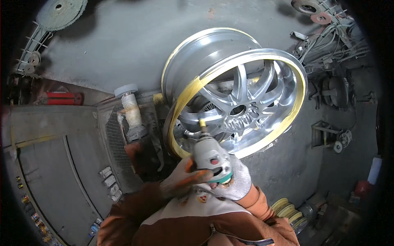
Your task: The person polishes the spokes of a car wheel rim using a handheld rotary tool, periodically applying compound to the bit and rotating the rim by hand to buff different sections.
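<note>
In front of me a polished alloy wheel rim [239, 92] stands tilted, with yellow tape [191, 90] around its outer lip. Both my hands hold a grey die grinder [210, 152] with a red button and a green band. Its small yellow-and-dark tip [202, 122] is at a left spoke; whether they touch I cannot tell. My left hand [180, 177], in a pale glove with orange fingers, is closed on the tool's left side. Around its rear and right side wraps my right hand [238, 178], in a light grey glove; its fingers are partly hidden.
Left of the wheel stands a whitish cylinder [131, 110] on a reddish-brown block [142, 156]. A red cylinder [61, 98] lies farther left. Cables and discs [332, 41] hang at the upper right. Yellow-edged rims [287, 211] sit at the lower right.
</note>
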Demonstrator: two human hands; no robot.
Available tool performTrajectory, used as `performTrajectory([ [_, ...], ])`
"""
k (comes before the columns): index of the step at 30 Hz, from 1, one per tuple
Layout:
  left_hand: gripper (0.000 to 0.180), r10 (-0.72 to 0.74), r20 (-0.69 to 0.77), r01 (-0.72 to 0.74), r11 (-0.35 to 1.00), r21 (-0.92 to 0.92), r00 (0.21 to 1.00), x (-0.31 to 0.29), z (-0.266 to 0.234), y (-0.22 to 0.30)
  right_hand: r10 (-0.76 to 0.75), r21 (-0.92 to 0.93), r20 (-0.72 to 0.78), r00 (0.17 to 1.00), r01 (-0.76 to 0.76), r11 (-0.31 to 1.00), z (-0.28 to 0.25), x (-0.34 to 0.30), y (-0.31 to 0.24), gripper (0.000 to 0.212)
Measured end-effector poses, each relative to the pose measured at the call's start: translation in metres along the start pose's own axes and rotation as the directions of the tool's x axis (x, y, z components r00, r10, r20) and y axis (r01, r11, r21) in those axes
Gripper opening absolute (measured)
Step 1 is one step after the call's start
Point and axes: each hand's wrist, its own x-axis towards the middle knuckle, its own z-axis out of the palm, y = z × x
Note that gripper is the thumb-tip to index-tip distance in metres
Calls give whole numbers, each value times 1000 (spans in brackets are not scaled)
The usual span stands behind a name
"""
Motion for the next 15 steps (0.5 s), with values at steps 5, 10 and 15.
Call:
performTrajectory([
  [5, 62, -126, 38, 125, 992, 28, 991, 16, 11, -1, 6, -52, -75, 997, -10, 999, -10, -7, -4, 79],
  [10, 67, -57, 46, 56, 998, 16, 997, 2, 3, 4, 59, 122, -13, 998, -57, 991, -1, -4, 1, 77],
  [15, 71, -74, 51, 69, 994, 90, 996, 5, 7, 7, 43, 23, -2, 999, -43, 999, -2, -10, -2, 75],
])
